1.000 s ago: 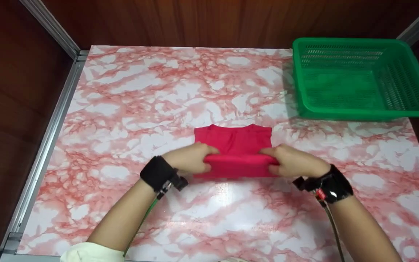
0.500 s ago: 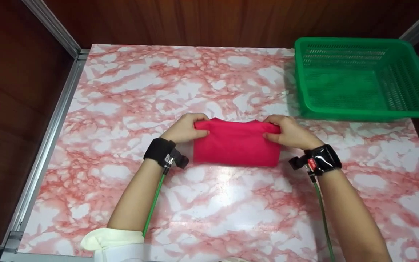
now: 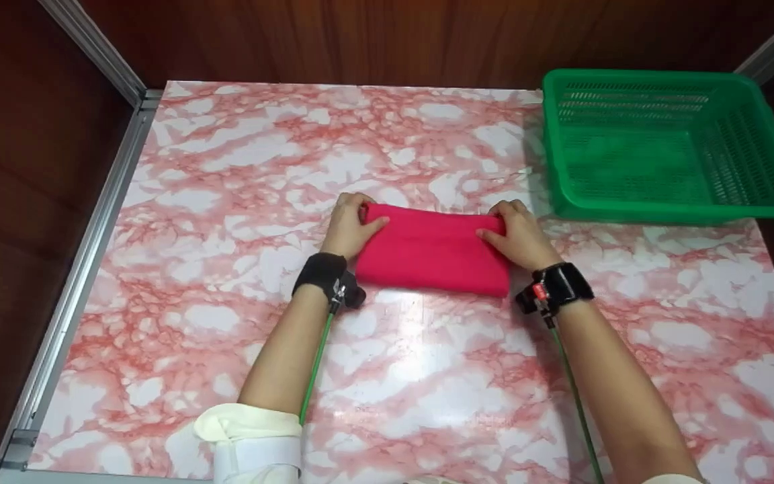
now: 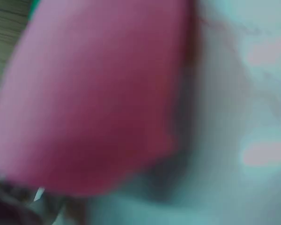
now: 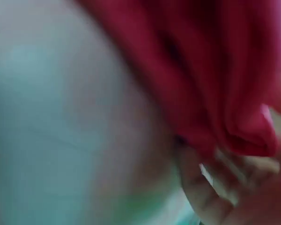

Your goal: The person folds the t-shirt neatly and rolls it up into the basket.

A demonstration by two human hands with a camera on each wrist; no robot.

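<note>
While the left hand [image 3: 347, 228] pinches the far left corner of the folded red cloth [image 3: 433, 252] mid-worktop [image 3: 226, 202], the right hand [image 3: 518, 235] pinches its far right corner, apparently squaring the fold; a green basket [image 3: 669, 144] occupies the far right corner.

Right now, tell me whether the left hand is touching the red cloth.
Touching. The head view shows the left hand gripping the red cloth at its far left corner, thumb lying on top.
</note>
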